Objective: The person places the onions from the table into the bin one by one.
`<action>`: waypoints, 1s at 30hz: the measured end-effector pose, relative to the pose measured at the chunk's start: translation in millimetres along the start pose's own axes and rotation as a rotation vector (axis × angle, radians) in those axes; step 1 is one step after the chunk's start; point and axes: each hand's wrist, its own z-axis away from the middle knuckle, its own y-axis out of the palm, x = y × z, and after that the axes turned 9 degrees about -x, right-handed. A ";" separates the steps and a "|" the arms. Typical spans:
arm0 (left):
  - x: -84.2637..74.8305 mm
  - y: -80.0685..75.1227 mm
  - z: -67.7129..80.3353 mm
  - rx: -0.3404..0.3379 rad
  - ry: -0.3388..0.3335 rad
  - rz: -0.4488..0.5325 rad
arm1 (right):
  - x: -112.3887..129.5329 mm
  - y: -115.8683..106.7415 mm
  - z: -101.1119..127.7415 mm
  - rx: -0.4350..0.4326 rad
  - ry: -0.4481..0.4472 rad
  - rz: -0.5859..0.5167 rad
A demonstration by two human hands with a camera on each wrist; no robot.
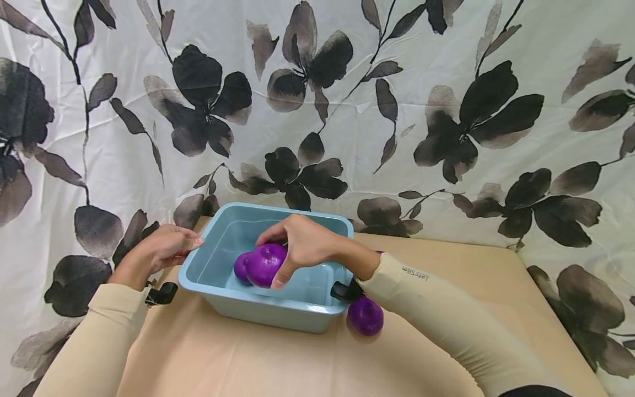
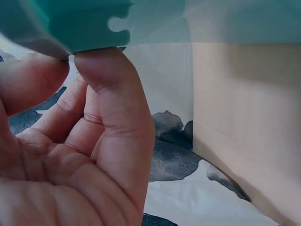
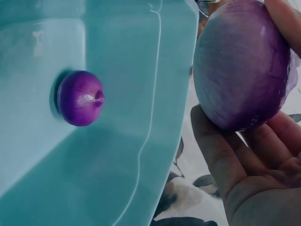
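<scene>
Flowered curtain is hanging behind the tan surface (image 1: 446, 286). Right hand (image 1: 305, 245) fingers are curling round a red onion (image 1: 265, 263) over the blue tub (image 1: 302, 306); one onion (image 3: 81, 98) is lying inside, another (image 1: 365, 315) outside. Left hand (image 1: 161, 249) is pinching the rim.

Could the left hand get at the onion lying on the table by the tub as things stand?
Probably not directly. The left hand holds the tub rim on the far side from that onion, and the tub and the right forearm lie between them.
</scene>
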 end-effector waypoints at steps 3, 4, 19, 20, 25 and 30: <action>0.4 1.7 0.6 0.001 -0.009 0.009 | -0.3 4.3 -5.4 0.005 0.014 0.001; 0.7 2.0 0.6 0.001 -0.008 0.012 | -0.7 5.7 -7.5 0.006 0.017 0.003; -0.1 1.2 1.2 -0.009 0.002 0.013 | -9.8 26.8 -40.8 0.043 0.004 -0.007; 0.1 1.3 1.1 -0.007 0.002 0.017 | -10.4 28.5 -42.9 0.049 0.003 -0.004; 0.7 1.7 1.3 -0.004 0.009 0.017 | -13.1 36.6 -52.4 0.066 -0.015 0.015; -0.5 1.6 0.9 0.000 0.008 0.009 | -16.6 41.9 -59.9 0.072 -0.032 0.035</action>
